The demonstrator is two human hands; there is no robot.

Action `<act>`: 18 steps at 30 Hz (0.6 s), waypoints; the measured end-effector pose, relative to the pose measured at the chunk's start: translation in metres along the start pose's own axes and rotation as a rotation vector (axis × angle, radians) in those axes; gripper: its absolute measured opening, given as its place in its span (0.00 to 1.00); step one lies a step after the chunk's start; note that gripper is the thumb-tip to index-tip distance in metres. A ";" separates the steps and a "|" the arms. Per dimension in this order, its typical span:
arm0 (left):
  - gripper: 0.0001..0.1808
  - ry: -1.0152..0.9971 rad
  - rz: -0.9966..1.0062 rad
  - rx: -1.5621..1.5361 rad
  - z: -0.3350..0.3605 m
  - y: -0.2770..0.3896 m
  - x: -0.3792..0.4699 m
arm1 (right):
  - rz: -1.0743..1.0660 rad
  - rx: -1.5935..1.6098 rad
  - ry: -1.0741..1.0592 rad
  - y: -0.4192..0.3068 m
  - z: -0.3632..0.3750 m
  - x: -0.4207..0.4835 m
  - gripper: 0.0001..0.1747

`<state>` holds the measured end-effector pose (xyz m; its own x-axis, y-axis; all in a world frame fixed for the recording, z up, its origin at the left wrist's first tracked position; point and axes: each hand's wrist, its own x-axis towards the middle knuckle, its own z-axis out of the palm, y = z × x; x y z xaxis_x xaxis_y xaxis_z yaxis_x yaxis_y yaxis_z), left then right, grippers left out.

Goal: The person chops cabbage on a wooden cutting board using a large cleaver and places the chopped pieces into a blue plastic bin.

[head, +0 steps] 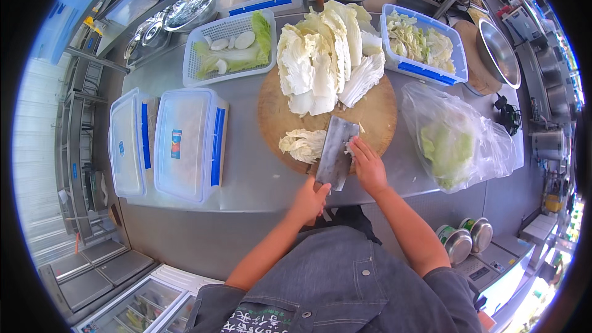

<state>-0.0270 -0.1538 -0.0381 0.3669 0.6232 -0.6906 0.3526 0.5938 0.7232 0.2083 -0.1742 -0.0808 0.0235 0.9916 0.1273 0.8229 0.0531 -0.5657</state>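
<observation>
My left hand (pixel 310 201) grips the handle of a cleaver (pixel 339 148). Its broad steel blade lies tilted over the front of a round wooden chopping board (pixel 273 115). My right hand (pixel 369 166) has its fingertips at the blade's right side, where small pale cabbage bits cling; whether anything is under the fingers is hidden. Left of the blade rests a small heap of cut napa cabbage (pixel 303 144), partly covered by the cleaver. Behind it, a large pile of napa cabbage leaves (pixel 319 64) covers the back of the board.
Right of the board are a clear bag (pixel 485 148) with leafy greens and a tub of cut cabbage (pixel 421 41). A white perforated basket (pixel 189 62) with vegetable pieces stands back left. Two lidded plastic boxes (pixel 185 143) sit at left. A steel bowl (pixel 498 53) rests far right.
</observation>
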 end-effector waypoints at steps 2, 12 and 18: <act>0.17 -0.003 -0.013 -0.011 -0.016 0.005 -0.006 | 0.069 0.007 0.024 0.004 -0.002 0.009 0.28; 0.14 0.018 -0.112 -0.047 -0.068 -0.023 -0.019 | -0.076 -0.235 -0.081 -0.024 0.001 0.005 0.34; 0.15 0.060 -0.099 0.014 -0.041 -0.011 -0.009 | -0.037 -0.239 -0.150 -0.021 0.004 0.005 0.37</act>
<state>-0.0694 -0.1453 -0.0404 0.2775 0.5913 -0.7572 0.3968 0.6472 0.6509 0.1889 -0.1703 -0.0716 -0.0784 0.9968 0.0124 0.9327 0.0778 -0.3521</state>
